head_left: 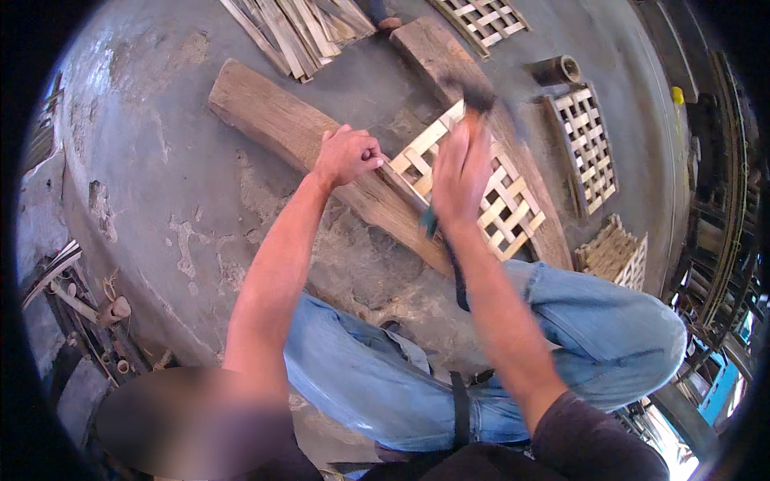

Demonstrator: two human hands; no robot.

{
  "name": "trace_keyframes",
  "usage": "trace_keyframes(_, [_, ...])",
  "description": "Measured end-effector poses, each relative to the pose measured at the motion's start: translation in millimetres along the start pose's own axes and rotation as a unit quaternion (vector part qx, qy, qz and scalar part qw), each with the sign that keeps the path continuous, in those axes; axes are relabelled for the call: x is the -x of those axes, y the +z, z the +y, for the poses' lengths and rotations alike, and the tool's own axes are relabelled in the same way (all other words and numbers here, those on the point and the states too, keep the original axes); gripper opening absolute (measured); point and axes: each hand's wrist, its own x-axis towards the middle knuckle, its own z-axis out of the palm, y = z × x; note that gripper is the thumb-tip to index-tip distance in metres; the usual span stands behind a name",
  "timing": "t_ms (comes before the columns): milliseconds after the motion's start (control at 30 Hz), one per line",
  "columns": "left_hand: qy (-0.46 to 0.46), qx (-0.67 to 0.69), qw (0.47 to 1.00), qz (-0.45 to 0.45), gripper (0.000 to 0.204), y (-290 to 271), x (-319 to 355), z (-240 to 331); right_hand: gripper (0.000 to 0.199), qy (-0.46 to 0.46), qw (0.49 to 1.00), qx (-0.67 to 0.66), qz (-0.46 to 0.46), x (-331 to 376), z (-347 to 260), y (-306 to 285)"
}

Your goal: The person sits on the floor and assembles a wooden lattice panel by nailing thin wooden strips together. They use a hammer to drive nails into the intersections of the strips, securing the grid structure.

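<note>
My right hand (pixel 463 172) grips a hammer (pixel 473 103), its dark head smeared by motion above a woven panel (pixel 513 196). The panel is made of pale crossed strips with a brown strip along its left side. It lies across two thick wooden beams, the left beam (pixel 273 112) and the right beam (pixel 425 48). My left hand (pixel 349 156) is closed at the upper left corner of the panel, over the left beam. Its fingers are curled and hide what they may be holding.
A bundle of split strips (pixel 293 32) lies at the far side. Another woven panel (pixel 481 20) is at the top, and one more (pixel 589 148) sits to the right below a short bamboo tube (pixel 557 70). Poles and scraps (pixel 96 313) are piled at the left.
</note>
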Motion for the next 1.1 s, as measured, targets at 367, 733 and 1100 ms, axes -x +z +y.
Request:
trace_keyframes(367, [-0.004,-0.003,1.000,0.014,0.013,-3,5,-1,0.029,0.111,0.976,0.089,-0.164,131,91,-3])
trace_keyframes(733, [0.036,-0.004,0.999,0.032,0.013,0,-1,2,0.030,0.036,0.985,0.084,-0.147,110,77,7])
trace_keyframes(1100, [-0.005,0.001,1.000,-0.001,0.012,-1,1,5,0.028,0.034,0.987,0.111,-0.110,103,62,-6])
